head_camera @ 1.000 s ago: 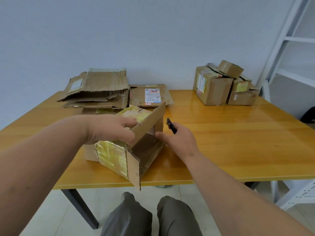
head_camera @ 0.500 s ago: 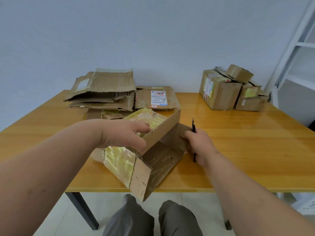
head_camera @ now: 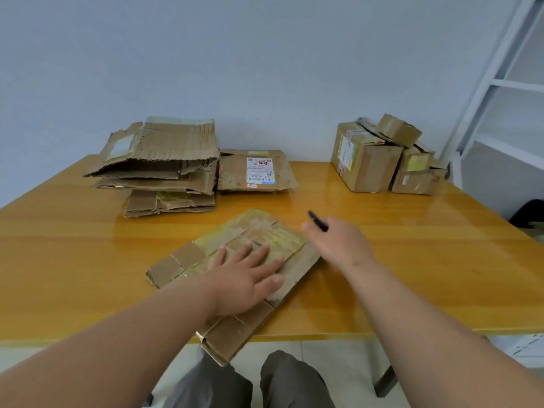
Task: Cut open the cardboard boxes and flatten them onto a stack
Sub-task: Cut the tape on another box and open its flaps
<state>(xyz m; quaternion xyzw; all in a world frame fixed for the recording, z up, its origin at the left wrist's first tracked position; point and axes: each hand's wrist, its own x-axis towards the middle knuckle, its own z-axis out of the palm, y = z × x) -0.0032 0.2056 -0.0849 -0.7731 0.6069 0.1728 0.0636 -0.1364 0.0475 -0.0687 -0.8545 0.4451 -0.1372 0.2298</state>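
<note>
A cut-open cardboard box [head_camera: 259, 234] with yellowish tape lies flat on the wooden table [head_camera: 412, 275], one flap hanging over the near edge. My left hand [head_camera: 244, 275] presses down on it with spread, straight fingers. My right hand [head_camera: 338, 242] hovers just right of the box, blurred, and holds a dark cutter [head_camera: 318, 220] whose tip points away to the upper left. The stack of flattened boxes [head_camera: 164, 166] sits at the back left. Beside it lies another flat box with a white label [head_camera: 256, 170].
Several uncut boxes [head_camera: 371, 160] are piled at the back right near the wall. A white shelf frame [head_camera: 500, 83] stands on the right. My knees show below the table's near edge.
The half-folded box has been pushed down flat on the table. My left hand went from gripping its flap to pressing on it. My right hand let go of the box and lifted away rightward.
</note>
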